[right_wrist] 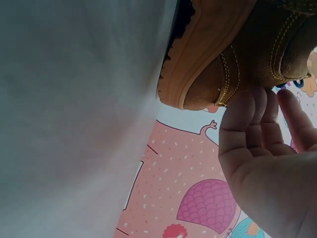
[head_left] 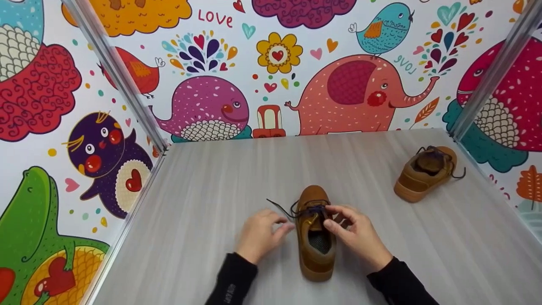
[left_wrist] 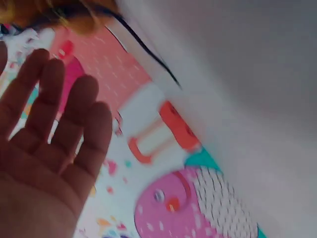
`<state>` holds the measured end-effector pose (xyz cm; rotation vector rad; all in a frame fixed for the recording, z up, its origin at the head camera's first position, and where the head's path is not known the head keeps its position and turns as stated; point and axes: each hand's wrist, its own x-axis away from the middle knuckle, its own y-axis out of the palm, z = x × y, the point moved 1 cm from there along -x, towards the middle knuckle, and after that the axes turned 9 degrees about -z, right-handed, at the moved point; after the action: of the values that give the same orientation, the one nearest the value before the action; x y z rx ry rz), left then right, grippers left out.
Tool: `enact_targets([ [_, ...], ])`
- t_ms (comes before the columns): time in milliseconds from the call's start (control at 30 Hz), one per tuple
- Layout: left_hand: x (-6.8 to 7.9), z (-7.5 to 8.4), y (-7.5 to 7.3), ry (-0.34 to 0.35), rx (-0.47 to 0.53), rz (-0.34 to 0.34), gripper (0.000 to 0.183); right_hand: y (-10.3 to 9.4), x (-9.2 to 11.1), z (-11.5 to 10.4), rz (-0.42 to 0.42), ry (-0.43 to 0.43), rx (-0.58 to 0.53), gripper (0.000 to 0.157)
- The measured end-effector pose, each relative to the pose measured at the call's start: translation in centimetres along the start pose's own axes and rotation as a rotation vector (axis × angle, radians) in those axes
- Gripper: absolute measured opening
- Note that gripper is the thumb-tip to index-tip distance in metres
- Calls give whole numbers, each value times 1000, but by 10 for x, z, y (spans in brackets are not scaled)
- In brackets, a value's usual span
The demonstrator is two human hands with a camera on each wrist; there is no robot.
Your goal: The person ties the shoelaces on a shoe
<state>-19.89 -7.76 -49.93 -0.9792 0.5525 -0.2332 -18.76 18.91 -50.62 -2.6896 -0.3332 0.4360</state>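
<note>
Black sleeves [head_left: 235, 275] lead to the loose left hand [head_left: 261, 235] and the right hand [head_left: 358, 235], touching (whether gripping, I cannot tell) the nearer shoe [head_left: 317, 267], placed toe-away on the surface [head_left: 203, 182], probably for easy reach of its lace [head_left: 277, 205].

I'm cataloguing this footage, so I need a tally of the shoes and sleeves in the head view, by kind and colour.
Brown lace-up shoes: 2
Black sleeves: 2
Total: 4
</note>
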Motion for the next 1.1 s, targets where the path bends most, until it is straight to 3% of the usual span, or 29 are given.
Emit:
enact_targets([
  [133, -4, 28, 22, -5, 126, 29, 48, 3, 0, 3, 4, -22, 38, 34],
  [267, -7, 41, 33, -68, 204, 21, 47, 5, -1, 4, 18, -13, 45, 33],
  [467, -6, 42, 37, -120, 264, 41, 37, 6, 1, -13, 45, -49, 46, 25],
  [633, -4, 42, 36, -76, 283, 64, 37, 4, 4, -32, 55, -51, 48, 20],
  [867, -5, 45, 34, 9, 249, 127, 41, 2, 6, -37, 83, -3, 22, 14],
  [1000, -5, 46, 36, 2, 291, 120, 44, 3, 6, -38, 91, -19, 28, 12],
  [1100, -6, 46, 38, -22, 372, 86, 43, 3, 6, -37, 85, -94, 13, 12],
])
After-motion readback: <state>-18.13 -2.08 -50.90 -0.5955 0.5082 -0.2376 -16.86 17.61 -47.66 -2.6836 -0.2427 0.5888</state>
